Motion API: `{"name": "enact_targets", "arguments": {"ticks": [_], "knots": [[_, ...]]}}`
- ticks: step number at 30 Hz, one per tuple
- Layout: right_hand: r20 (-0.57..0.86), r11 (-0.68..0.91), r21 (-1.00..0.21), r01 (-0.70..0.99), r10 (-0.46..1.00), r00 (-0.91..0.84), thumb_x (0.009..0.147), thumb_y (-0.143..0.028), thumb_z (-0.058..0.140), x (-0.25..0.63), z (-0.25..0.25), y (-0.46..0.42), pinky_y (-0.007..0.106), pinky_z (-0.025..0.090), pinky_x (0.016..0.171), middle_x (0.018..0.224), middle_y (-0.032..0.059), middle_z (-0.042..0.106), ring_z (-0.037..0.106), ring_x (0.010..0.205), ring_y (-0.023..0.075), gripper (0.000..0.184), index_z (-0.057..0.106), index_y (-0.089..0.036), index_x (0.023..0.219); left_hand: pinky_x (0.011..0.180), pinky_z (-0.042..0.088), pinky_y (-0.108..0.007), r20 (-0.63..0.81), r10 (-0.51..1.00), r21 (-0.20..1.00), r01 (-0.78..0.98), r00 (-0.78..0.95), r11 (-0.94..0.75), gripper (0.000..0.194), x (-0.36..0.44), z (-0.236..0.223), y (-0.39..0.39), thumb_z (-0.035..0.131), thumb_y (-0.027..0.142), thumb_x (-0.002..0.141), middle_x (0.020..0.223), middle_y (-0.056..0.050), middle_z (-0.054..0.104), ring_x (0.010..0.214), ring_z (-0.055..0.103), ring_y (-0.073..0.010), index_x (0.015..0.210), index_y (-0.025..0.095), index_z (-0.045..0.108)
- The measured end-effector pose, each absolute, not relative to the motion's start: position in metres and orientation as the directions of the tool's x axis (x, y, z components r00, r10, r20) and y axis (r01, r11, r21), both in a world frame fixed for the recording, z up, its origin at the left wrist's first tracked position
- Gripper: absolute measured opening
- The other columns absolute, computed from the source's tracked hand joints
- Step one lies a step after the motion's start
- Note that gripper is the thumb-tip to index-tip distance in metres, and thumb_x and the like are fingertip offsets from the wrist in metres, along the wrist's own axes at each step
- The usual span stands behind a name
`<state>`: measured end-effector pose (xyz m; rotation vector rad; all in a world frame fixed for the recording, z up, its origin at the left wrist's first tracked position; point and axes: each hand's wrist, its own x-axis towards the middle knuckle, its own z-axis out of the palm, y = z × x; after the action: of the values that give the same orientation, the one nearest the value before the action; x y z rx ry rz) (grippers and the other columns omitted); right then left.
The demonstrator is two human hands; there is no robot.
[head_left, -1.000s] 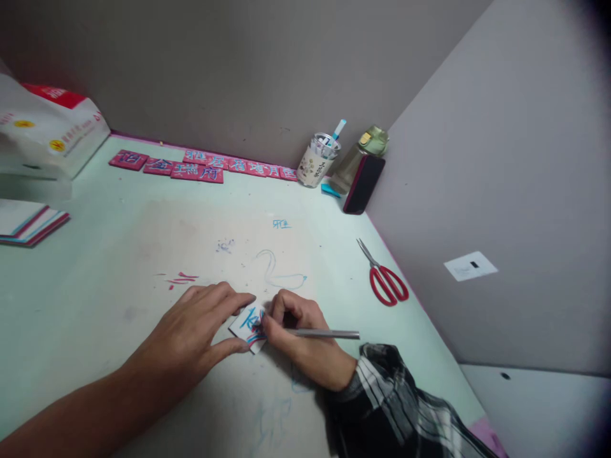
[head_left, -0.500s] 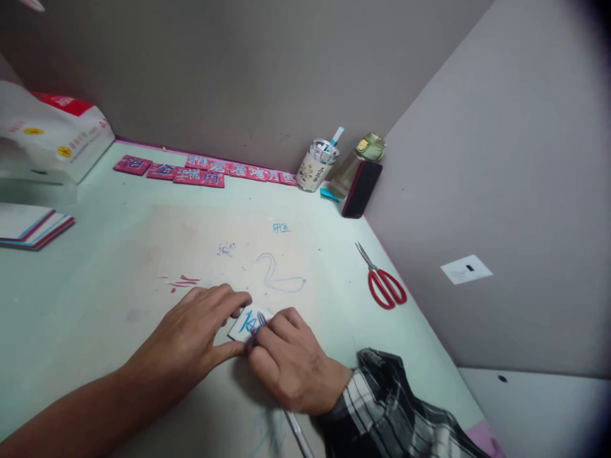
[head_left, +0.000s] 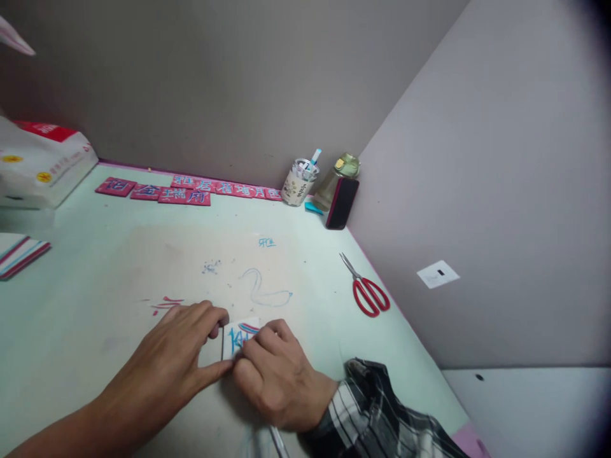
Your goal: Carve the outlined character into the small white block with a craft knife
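Note:
A small white card (head_left: 235, 338) with blue handwritten strokes and a blue-and-red stripe lies on the table between my hands. The thumb of my left hand (head_left: 186, 346) rests at its lower corner while the bent fingers meet its upper left, bracketing the card. My right hand (head_left: 279, 375) covers the card's right part, its fingers curled and pressed together on it. Whether those fingers also pinch something small is hidden. From under the right hand a thin silvery rod (head_left: 277, 440) sticks out toward the bottom edge; its other end is out of sight.
Red scissors (head_left: 367, 292) lie at the right. Farther back stand a jar of pens (head_left: 296, 191), a green-lidded bottle (head_left: 329, 184) and a phone (head_left: 342, 203). Red lettered tiles (head_left: 184, 191) line the wall. Striped cards (head_left: 21, 257) and a white package (head_left: 42, 168) are left.
The card has turned between my fingers, so its left edge now stands nearly upright in view. Both hands stay on it. The whole view has shifted, with the objects appearing farther left and lower.

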<state>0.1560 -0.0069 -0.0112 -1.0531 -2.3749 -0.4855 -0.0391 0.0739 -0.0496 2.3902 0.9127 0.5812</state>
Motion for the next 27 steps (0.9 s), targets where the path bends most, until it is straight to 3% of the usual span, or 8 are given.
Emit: {"name": "enact_targets", "arguments": {"ticks": [5, 12, 18, 23, 27], "knots": [[0.554, 0.613, 0.124, 0.78, 0.61, -0.567, 0.097, -0.004, 0.04, 0.156, -0.01, -0.009, 0.036, 0.029, 0.066, 0.065, 0.002, 0.047, 0.039, 0.064, 0.0191, 0.036, 0.053, -0.018, 0.066, 0.075, 0.041, -0.037, 0.177, 0.718, 0.592, 0.51, 0.673, -0.623, 0.019, -0.036, -0.044, 0.073, 0.071, 0.033, 0.084, 0.086, 0.0, 0.06, 0.079, 0.056, -0.022, 0.096, 0.022, 0.06], [0.499, 0.57, 0.15, 0.808, 0.662, -0.56, 0.097, -0.007, 0.045, 0.154, -0.007, -0.012, 0.036, 0.029, 0.07, 0.069, 0.002, 0.05, 0.039, 0.067, 0.0195, 0.029, 0.052, -0.018, 0.072, 0.073, 0.04, -0.037, 0.127, 0.768, 0.591, 0.574, 0.628, -0.567, 0.017, -0.033, -0.038, 0.072, 0.068, 0.034, 0.08, 0.084, 0.0, 0.059, 0.078, 0.054, -0.0229, 0.089, 0.023, 0.057], [0.541, 0.522, 0.112, 0.845, 0.681, -0.493, 0.102, -0.005, 0.038, 0.163, -0.008, -0.005, 0.037, 0.033, 0.071, 0.069, 0.0028, 0.051, 0.04, 0.067, 0.0201, 0.035, 0.053, -0.019, 0.074, 0.075, 0.038, -0.038, 0.192, 0.753, 0.563, 0.558, 0.629, -0.61, 0.024, -0.034, -0.037, 0.069, 0.071, 0.04, 0.083, 0.08, 0.001, 0.057, 0.076, 0.055, -0.0226, 0.086, 0.023, 0.054], [0.621, 0.29, -0.051, 0.956, 0.759, -0.197, 0.107, -0.02, 0.05, 0.192, -0.018, 0.013, 0.035, 0.036, 0.068, 0.072, 0.0019, 0.053, 0.044, 0.07, 0.0211, 0.028, 0.05, -0.022, 0.079, 0.072, 0.038, -0.036, 0.098, 0.772, 0.569, 0.601, 0.628, -0.561, 0.032, -0.035, -0.035, 0.068, 0.08, 0.04, 0.076, 0.083, 0.001, 0.058, 0.078, 0.055, -0.0234, 0.087, 0.023, 0.056], [0.421, 0.307, -0.245, 0.92, 0.888, -0.185, 0.106, -0.017, 0.05, 0.197, -0.017, 0.01, 0.032, 0.046, 0.073, 0.093, 0.0064, 0.06, 0.055, 0.084, 0.0214, 0.011, 0.059, -0.02, 0.1, 0.074, 0.039, -0.036, 0.074, 0.781, 0.585, 0.608, 0.62, -0.537, 0.033, -0.036, -0.037, 0.068, 0.08, 0.043, 0.076, 0.085, 0.0, 0.058, 0.082, 0.055, -0.0248, 0.09, 0.023, 0.058]]}}
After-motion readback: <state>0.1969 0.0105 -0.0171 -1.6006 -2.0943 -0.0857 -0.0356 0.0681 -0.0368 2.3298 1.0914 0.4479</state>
